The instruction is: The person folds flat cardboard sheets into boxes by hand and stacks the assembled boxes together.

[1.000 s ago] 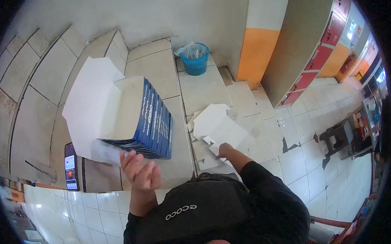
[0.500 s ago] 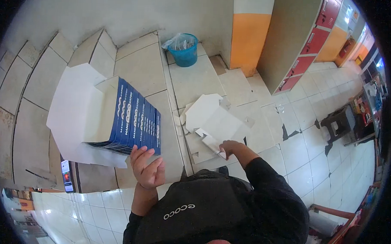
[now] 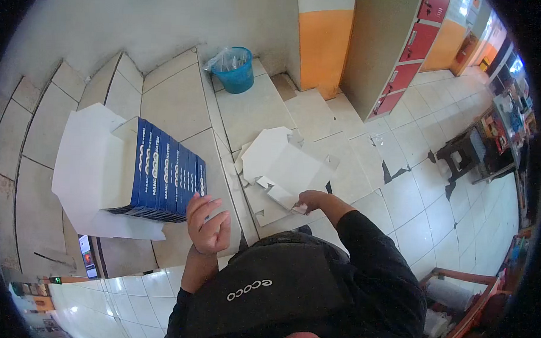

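Right now, from where I stand, this looks like a piece being handled at its edge. The person's right hand (image 3: pixel 311 200), between twelve and one o'clock from their chest, has its fingers closed together at the near end of a folded white flap (image 3: pixel 276 196), seemingly pinching it. That flap borders the flat white card (image 3: pixel 271 160) at twelve o'clock, with other pieces peeking out beneath. As I judge it, shifting the card calls for a light pinch and care with its thin folds.

The left hand (image 3: pixel 209 226), at ten o'clock, is partly open, fingers loosely bent and apart. It's right beside the stack of blue boxes (image 3: pixel 163 180); whether the fingertips touch it, I can't tell. The boxes, also towards ten, sit nested in one another, and the outermost shows its white inside (image 3: pixel 118 169), with a wide white lid (image 3: pixel 83 162) spread out away from the hand.

A phone (image 3: pixel 88 258) lies at nine. Between eleven and twelve, a blue bucket (image 3: pixel 238 81) holds a clear plastic bag (image 3: pixel 219 60) and some pale bits too small to make out
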The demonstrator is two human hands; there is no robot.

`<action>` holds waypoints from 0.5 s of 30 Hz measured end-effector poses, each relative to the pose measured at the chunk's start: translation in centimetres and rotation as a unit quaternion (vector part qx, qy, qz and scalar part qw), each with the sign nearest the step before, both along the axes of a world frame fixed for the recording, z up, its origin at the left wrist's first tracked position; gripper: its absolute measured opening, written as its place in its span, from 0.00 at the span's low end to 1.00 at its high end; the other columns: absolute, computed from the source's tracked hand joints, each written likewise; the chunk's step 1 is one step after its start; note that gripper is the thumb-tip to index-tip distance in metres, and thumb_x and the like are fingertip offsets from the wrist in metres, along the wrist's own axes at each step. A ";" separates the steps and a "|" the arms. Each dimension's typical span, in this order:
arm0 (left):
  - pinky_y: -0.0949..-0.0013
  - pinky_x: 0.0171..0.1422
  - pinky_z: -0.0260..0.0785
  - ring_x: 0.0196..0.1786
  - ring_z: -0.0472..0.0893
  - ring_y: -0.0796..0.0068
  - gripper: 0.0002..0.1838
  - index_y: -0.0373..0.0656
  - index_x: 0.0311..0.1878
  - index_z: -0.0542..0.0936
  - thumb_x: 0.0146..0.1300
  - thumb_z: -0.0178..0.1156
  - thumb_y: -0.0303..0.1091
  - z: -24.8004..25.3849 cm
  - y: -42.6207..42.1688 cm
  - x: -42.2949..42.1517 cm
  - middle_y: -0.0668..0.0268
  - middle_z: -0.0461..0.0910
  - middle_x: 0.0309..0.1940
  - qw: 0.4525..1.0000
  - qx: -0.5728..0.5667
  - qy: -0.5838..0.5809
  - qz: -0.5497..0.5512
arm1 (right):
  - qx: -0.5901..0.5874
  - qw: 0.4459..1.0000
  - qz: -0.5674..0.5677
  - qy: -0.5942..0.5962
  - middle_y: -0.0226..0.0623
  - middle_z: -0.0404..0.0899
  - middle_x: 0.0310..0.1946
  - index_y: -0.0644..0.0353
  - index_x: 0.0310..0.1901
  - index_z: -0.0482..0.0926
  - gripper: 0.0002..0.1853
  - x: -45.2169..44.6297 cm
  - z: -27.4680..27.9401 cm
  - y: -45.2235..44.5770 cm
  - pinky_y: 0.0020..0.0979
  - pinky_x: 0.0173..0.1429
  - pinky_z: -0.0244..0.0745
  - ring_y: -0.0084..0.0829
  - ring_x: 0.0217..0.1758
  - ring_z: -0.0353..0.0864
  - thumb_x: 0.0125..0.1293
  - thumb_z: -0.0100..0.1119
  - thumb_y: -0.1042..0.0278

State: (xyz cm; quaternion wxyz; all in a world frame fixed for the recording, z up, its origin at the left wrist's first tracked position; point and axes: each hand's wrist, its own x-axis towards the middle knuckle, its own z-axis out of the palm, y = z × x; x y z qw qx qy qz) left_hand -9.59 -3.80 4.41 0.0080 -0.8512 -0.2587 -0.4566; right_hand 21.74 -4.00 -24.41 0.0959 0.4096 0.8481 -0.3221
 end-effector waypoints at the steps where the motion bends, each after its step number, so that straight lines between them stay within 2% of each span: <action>1: 0.48 0.62 0.61 0.52 0.73 0.55 0.07 0.43 0.34 0.76 0.50 0.59 0.25 0.0 0.1 0.2 0.59 0.75 0.44 1.000 -0.005 0.000 -0.007 | -0.008 1.000 0.008 0.010 0.39 0.77 0.40 0.48 0.46 0.79 0.21 0.5 -1.2 0.3 0.40 0.52 0.71 0.42 0.48 0.76 0.47 0.67 0.62; 3: 0.49 0.62 0.61 0.52 0.73 0.55 0.08 0.43 0.34 0.76 0.49 0.59 0.24 -0.1 0.3 0.8 0.59 0.76 0.44 1.000 -0.014 0.000 -0.019 | -0.024 0.999 0.027 0.030 0.38 0.79 0.36 0.48 0.46 0.80 0.18 1.1 -2.2 1.1 0.40 0.50 0.72 0.41 0.45 0.78 0.51 0.63 0.61; 6: 0.51 0.63 0.61 0.53 0.73 0.55 0.10 0.42 0.36 0.77 0.49 0.62 0.26 -0.6 1.2 1.3 0.58 0.76 0.45 0.998 -0.044 0.010 -0.052 | 0.041 0.997 -0.033 -0.062 0.39 0.79 0.32 0.55 0.35 0.81 0.10 0.9 0.4 0.9 0.41 0.45 0.73 0.42 0.40 0.78 0.57 0.55 0.61; 7: 0.51 0.62 0.62 0.53 0.73 0.55 0.11 0.42 0.38 0.77 0.48 0.62 0.26 -0.9 1.5 1.6 0.58 0.76 0.45 0.996 -0.069 0.027 -0.052 | 0.073 0.990 -0.121 0.011 0.41 0.79 0.32 0.57 0.34 0.81 0.10 1.0 2.1 0.5 0.41 0.45 0.73 0.44 0.39 0.78 0.56 0.57 0.62; 9: 0.53 0.60 0.63 0.53 0.73 0.55 0.14 0.42 0.41 0.78 0.48 0.63 0.27 -1.7 2.2 2.6 0.59 0.76 0.47 0.990 -0.117 0.059 -0.053 | 0.134 0.935 -0.291 0.153 0.45 0.79 0.31 0.61 0.33 0.80 0.10 1.3 4.7 -0.2 0.40 0.43 0.73 0.48 0.38 0.78 0.54 0.60 0.63; 11: 0.54 0.63 0.60 0.57 0.70 0.53 0.20 0.41 0.47 0.76 0.48 0.64 0.30 -2.7 2.9 3.8 0.55 0.74 0.50 0.978 -0.180 0.102 -0.035 | 0.227 0.883 -0.355 0.205 0.43 0.79 0.31 0.61 0.32 0.79 0.06 1.0 6.8 0.2 0.39 0.45 0.73 0.46 0.38 0.78 0.56 0.59 0.68; 13: 0.54 0.66 0.57 0.60 0.67 0.51 0.24 0.40 0.52 0.75 0.49 0.64 0.32 -3.3 3.2 5.0 0.53 0.71 0.53 0.967 -0.214 0.138 -0.025 | 0.286 0.814 -0.411 0.295 0.41 0.79 0.30 0.60 0.31 0.78 0.04 0.6 12.6 -0.1 0.38 0.49 0.72 0.44 0.38 0.78 0.56 0.57 0.70; 15: 0.53 0.67 0.54 0.62 0.64 0.51 0.27 0.40 0.55 0.73 0.49 0.64 0.32 -3.6 3.5 6.3 0.52 0.69 0.55 0.961 -0.217 0.168 -0.022 | 0.343 0.795 -0.371 0.337 0.40 0.79 0.29 0.60 0.31 0.78 0.03 0.3 16.5 -0.5 0.39 0.51 0.71 0.43 0.37 0.78 0.55 0.60 0.73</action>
